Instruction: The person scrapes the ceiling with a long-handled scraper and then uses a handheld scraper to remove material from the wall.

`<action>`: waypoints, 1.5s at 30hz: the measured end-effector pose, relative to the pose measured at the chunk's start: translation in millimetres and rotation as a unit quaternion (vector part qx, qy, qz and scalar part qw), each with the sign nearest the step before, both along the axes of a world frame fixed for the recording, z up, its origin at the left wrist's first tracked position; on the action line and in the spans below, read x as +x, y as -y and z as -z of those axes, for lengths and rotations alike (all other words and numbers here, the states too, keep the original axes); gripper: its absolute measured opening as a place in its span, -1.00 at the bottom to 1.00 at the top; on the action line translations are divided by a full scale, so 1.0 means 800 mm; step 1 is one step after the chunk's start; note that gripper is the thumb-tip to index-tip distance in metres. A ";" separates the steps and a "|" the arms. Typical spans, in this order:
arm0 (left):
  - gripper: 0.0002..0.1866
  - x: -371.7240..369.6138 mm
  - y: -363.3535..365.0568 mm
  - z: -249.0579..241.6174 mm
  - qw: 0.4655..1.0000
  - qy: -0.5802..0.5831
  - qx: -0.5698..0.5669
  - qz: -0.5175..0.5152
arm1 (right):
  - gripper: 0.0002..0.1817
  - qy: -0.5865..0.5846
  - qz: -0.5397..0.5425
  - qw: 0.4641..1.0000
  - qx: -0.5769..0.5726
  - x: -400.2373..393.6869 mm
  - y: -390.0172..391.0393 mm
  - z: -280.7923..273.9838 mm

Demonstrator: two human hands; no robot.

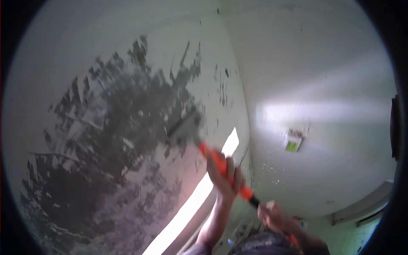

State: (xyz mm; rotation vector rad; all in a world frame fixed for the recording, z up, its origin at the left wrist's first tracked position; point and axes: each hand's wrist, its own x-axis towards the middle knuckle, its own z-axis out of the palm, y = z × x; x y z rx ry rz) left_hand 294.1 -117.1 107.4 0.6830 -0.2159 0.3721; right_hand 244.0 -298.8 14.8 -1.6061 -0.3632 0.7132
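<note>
A long-handled scraper (245, 193) with an orange and black handle slants up from the lower right. Its wide blade (183, 126), blurred, lies over the edge of a dark, stripped patch (127, 106) on the pale painted surface (178, 25). My left hand (225, 174) is wrapped round the orange grip below the blade. Lower down, my right hand (273, 216) is closed round the handle near its black section. Ragged flakes and streaks of pale coating show across the dark patch.
A bright strip of light (191, 216) runs diagonally beneath the scraper. On the adjoining pale wall (323, 63) is a small white and green box-like fixture (293, 141). A dark object (395, 127) stands at the far right edge.
</note>
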 end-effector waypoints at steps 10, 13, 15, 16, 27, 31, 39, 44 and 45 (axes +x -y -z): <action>-0.58 -0.036 0.002 0.062 0.932 -0.102 0.320 -0.136 | -0.37 0.052 0.054 0.997 -0.023 0.015 0.034 0.048; -0.53 -0.095 -0.032 0.131 0.885 -0.215 0.410 -0.052 | -0.36 0.133 0.073 0.985 -0.083 -0.011 0.066 0.122; -0.52 -0.135 -0.042 0.158 0.786 -0.328 0.520 0.060 | -0.35 0.165 0.068 0.976 -0.125 -0.032 0.087 0.163; -0.52 -0.152 -0.043 0.173 0.789 -0.335 0.511 0.055 | -0.36 0.164 0.083 0.970 -0.160 -0.041 0.096 0.182; -0.48 -0.234 -0.022 0.328 0.753 -0.418 0.503 0.069 | -0.54 0.202 0.180 0.929 -0.252 -0.085 0.189 0.368; -0.47 -0.255 -0.047 0.396 0.682 -0.449 0.577 0.024 | -0.56 0.165 0.096 0.902 -0.387 -0.073 0.213 0.408; -0.58 -0.450 -0.097 0.660 0.519 -0.560 0.645 0.035 | -0.47 0.064 -0.085 0.857 -0.505 -0.029 0.262 0.636; -0.57 -0.546 -0.076 0.595 0.405 -0.822 0.382 0.123 | -0.43 -0.046 -0.271 0.720 -0.638 -0.007 0.210 0.670; -0.57 -0.549 -0.077 0.593 0.403 -0.819 0.387 0.128 | -0.42 -0.018 -0.277 0.719 -0.637 -0.011 0.187 0.641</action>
